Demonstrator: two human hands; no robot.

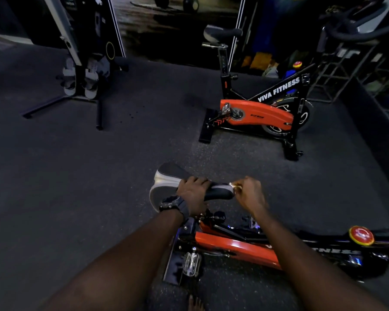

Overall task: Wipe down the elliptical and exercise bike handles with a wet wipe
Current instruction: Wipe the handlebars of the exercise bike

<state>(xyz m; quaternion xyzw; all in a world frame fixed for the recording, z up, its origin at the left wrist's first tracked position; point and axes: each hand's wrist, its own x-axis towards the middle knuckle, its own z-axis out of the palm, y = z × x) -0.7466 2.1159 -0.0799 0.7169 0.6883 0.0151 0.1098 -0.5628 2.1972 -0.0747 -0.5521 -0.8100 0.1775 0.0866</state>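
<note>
Far left on my feed: a dark machine (85, 63) with grey strapped footplates stands on the rubber floor (54, 176), well apart from the work. Centre: the near bike's saddle (166, 180), black with a pale rear edge, nose pointing right. The left hand (192, 194) lies over its middle, fingers curled round the top and gripping it; a dark watch (172, 204) sits on that wrist. Just right, the right hand (249, 194) is at the saddle's nose, fingertips pinching a small whitish wad, the wet wipe (234, 185), pressed against the tip. Most of the wipe is hidden inside the fingers. Below the hands: near exercise bike (234, 245), orange guard, a metal pedal (191, 263), a red knob (361, 235) to the right. Its handles I cannot see. Behind, right of centre, a second bike (256, 113) marked VIVA FITNESS, saddle up, handlebars dim at top right. A bare foot (194, 304) shows at the bottom edge.
</note>
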